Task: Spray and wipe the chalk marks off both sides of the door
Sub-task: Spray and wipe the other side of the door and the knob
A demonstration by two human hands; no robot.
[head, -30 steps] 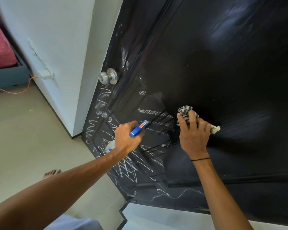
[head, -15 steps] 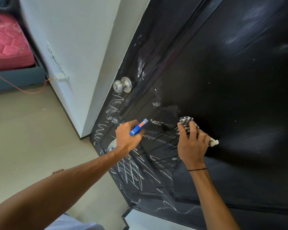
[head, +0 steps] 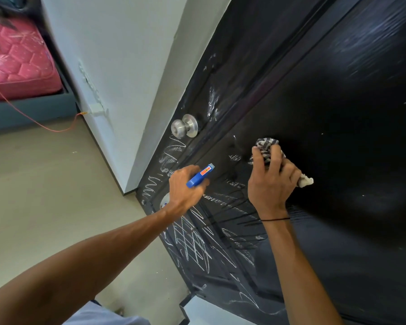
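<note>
Both your hands are busy at the door (head: 338, 113).
Left hand (head: 185, 188) grips the sprayer (head: 200, 176); right hand (head: 271, 184) presses a bunched rag (head: 265, 146) on it.

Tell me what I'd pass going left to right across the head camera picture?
Pink mattress → orange cable → wall socket → doorknob → left hand gripping the blue spray bottle → right hand holding the cloth against the black door.

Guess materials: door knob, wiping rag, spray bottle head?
Door knob: brushed metal, likely steel, with a silvery sheen. Rag: soft woven cloth, crumpled, striped. Spray bottle head: glossy blue moulded plastic, it seems.
</note>
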